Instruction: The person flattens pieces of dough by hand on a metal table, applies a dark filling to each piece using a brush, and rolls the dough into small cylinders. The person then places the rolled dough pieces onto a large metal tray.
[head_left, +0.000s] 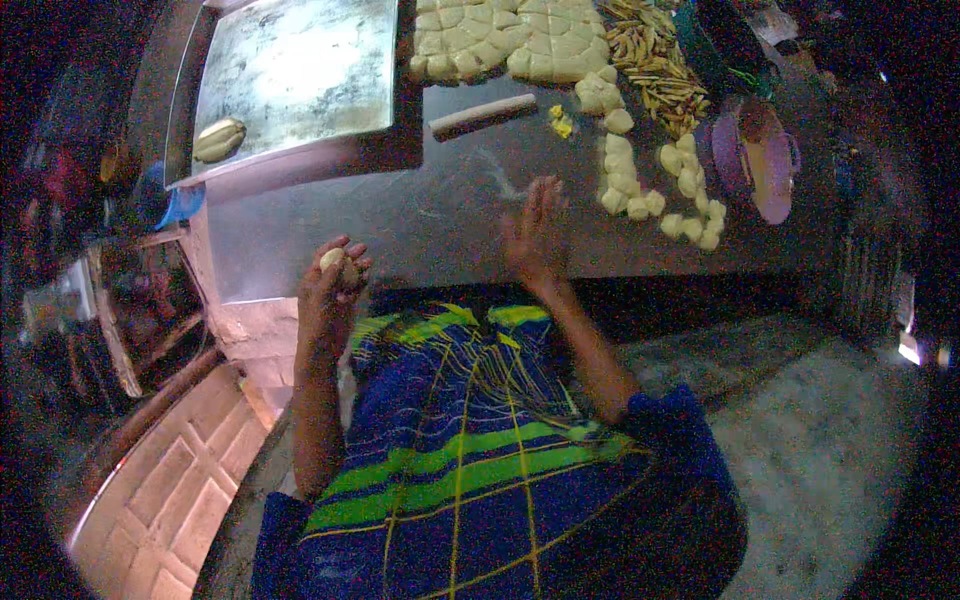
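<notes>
My left hand (333, 300) is raised at the table's near edge, its fingers curled round a small pale piece of dough (332, 259). To its right, my right hand (538, 228) is over the table with its fingers stretched out and nothing in it. Beyond the hands, a short rolling pin (484, 116) lies on the grey tabletop (420, 225). Small dough pieces (620, 170) lie in rows right of my right hand. One shaped, ridged piece of dough (220, 140) rests in the metal tray (290, 70) at the far left.
Slabs of dough scored into pieces (460, 40) lie at the far side. Beside them is a heap of yellow-brown strips (655, 60). A purple basin (727, 155) stands at the right, and a crumpled yellow scrap (561, 122) lies near the rolling pin.
</notes>
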